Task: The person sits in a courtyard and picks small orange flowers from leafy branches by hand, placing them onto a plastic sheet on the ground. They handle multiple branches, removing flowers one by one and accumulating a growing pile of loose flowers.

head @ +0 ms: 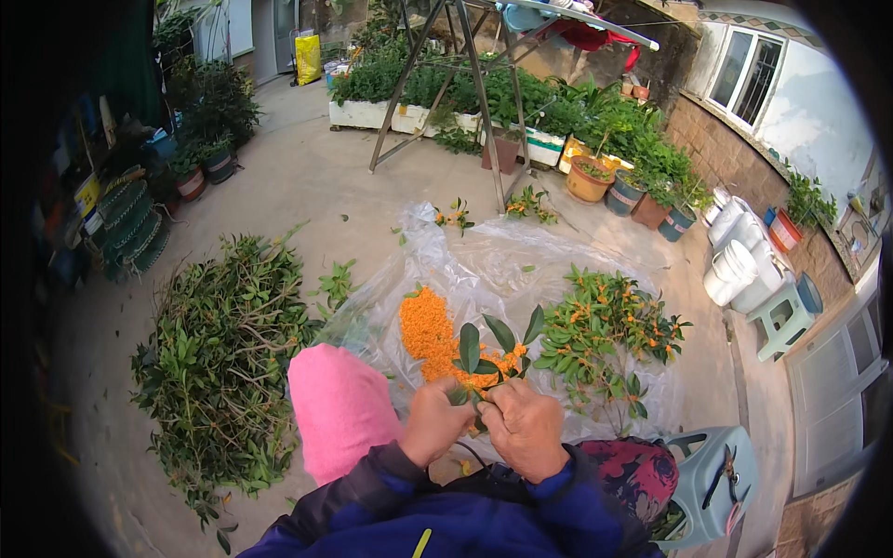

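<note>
My left hand [437, 420] and my right hand [524, 427] meet in front of my lap, both on a leafy sprig [470, 347] with dark green leaves and small orange blossoms. My left fingers pinch it low on the left. On the right, my curled fingers close around its stem, and the exact grip is hidden. Just beyond my hands lies a heap of loose orange blossoms [427, 326] on a clear plastic sheet [481, 258]. Flowering cut branches [600, 317] rest on the sheet's right side. A pink cloth [342, 404] covers my left knee.
A large pile of cut branches [230, 349] lies on the concrete at left. Pruning shears [725, 481] rest on a plastic stool [718, 446] at right. A metal drying rack [481, 97] stands beyond the sheet, near planters [363, 115]. White buckets [729, 272] line the right wall.
</note>
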`<state>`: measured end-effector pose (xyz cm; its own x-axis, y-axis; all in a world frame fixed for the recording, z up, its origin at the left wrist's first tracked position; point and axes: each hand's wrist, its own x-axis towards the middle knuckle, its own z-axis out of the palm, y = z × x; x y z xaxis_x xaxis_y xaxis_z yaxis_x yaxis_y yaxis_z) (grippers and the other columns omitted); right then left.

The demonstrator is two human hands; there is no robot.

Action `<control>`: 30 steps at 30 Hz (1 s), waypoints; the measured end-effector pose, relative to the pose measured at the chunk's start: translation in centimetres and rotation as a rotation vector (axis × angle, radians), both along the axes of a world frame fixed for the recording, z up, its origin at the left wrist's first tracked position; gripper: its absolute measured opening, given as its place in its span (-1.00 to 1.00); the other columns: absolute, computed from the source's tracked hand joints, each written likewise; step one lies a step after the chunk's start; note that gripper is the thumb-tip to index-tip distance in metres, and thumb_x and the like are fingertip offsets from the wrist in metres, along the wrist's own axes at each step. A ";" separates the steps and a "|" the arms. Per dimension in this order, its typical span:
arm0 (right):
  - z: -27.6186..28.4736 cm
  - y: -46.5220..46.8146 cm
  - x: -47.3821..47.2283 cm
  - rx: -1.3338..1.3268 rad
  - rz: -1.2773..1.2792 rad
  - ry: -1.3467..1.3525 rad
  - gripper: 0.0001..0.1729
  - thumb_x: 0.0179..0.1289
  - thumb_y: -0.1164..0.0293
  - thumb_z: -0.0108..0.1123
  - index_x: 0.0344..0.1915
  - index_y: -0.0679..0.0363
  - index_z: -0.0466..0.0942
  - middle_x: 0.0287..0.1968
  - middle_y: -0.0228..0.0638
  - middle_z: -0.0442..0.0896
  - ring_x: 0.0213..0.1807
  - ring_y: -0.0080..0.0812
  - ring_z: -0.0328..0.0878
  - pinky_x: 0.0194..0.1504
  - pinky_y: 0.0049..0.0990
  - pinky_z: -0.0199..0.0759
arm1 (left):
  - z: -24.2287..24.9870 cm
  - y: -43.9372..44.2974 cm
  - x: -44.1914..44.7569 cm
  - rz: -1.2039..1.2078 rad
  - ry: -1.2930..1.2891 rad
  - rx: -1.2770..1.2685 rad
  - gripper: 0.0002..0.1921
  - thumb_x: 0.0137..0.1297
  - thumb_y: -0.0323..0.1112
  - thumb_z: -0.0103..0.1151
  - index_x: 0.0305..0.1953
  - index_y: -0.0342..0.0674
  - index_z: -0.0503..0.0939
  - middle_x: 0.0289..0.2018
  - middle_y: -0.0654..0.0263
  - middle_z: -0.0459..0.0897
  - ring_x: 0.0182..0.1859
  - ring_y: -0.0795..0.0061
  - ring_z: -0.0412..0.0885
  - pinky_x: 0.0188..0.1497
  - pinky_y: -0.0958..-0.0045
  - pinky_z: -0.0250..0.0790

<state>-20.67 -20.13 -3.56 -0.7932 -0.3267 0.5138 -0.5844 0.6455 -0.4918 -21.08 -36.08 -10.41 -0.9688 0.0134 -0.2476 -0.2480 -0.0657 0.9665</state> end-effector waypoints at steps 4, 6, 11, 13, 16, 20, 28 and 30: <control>-1.9 -0.4 0.7 -0.012 -0.074 0.033 -0.89 0.26 0.41 0.34 -0.36 0.18 0.60 -0.43 -0.18 0.60 -0.45 -0.03 0.62 -0.43 -0.11 0.44 | 1.5 -0.8 0.3 -0.078 -0.192 0.553 -0.77 0.26 -0.58 0.23 -0.05 -0.29 0.60 -0.34 0.33 0.68 -0.43 0.60 0.58 -0.50 0.55 0.28; -2.6 -0.4 0.9 -0.047 -0.087 0.019 -0.89 0.26 0.42 0.34 -0.36 0.19 0.60 -0.45 -0.19 0.59 -0.45 -0.04 0.62 -0.43 -0.12 0.43 | 1.0 -1.1 0.5 -0.098 -0.214 0.669 -0.73 0.29 -0.58 0.19 0.02 -0.28 0.60 -0.26 0.33 0.69 -0.39 0.60 0.57 -0.48 0.57 0.25; -3.1 -0.7 1.2 -0.039 -0.094 0.001 -0.92 0.24 0.43 0.35 -0.35 0.19 0.63 -0.44 -0.20 0.62 -0.44 -0.05 0.63 -0.43 -0.11 0.44 | 0.3 -1.6 1.3 -0.126 -0.214 0.781 -0.74 0.36 -0.57 0.18 0.05 -0.27 0.60 -0.21 0.36 0.69 -0.33 0.63 0.57 -0.40 0.61 0.27; -3.2 -0.6 1.4 0.004 -0.082 -0.014 -0.92 0.22 0.44 0.35 -0.33 0.19 0.65 -0.43 -0.20 0.62 -0.44 -0.05 0.64 -0.43 -0.12 0.45 | 0.1 -1.4 1.4 -0.111 -0.211 0.731 -0.77 0.36 -0.57 0.21 0.02 -0.27 0.62 -0.22 0.37 0.69 -0.34 0.64 0.57 -0.37 0.61 0.30; -2.6 -0.1 1.5 0.063 -0.027 -0.031 -0.90 0.19 0.44 0.36 -0.28 0.18 0.67 -0.41 -0.19 0.63 -0.43 -0.05 0.64 -0.42 -0.14 0.47 | 0.6 -0.7 1.6 -0.059 -0.176 0.554 -0.83 0.36 -0.57 0.24 -0.04 -0.28 0.64 -0.26 0.39 0.68 -0.33 0.67 0.56 -0.33 0.60 0.34; -1.8 0.9 1.1 0.092 0.030 0.022 -0.81 0.16 0.46 0.39 -0.19 0.18 0.68 -0.34 -0.21 0.64 -0.42 -0.09 0.65 -0.42 -0.19 0.50 | 0.9 -0.1 2.0 -0.046 -0.036 0.427 -0.89 0.36 -0.58 0.25 -0.13 -0.29 0.63 -0.34 0.41 0.65 -0.33 0.69 0.55 -0.32 0.58 0.38; -0.1 2.0 -1.3 0.167 0.227 0.220 -0.70 0.09 0.49 0.44 -0.12 0.23 0.69 -0.25 -0.25 0.65 -0.29 -0.16 0.68 -0.34 -0.22 0.55 | 1.0 -0.1 2.3 -0.207 0.048 0.304 -0.90 0.34 -0.55 0.20 -0.14 -0.30 0.61 -0.45 0.48 0.55 -0.45 0.73 0.42 -0.40 0.58 0.23; 0.0 2.5 -1.7 0.190 0.272 0.212 -0.66 0.03 0.48 0.52 -0.13 0.25 0.71 -0.24 -0.23 0.66 -0.27 -0.16 0.69 -0.31 -0.25 0.58 | 1.6 -0.3 2.3 -0.260 -0.009 0.335 -0.87 0.34 -0.53 0.18 -0.10 -0.29 0.60 -0.43 0.48 0.55 -0.43 0.75 0.41 -0.42 0.58 0.19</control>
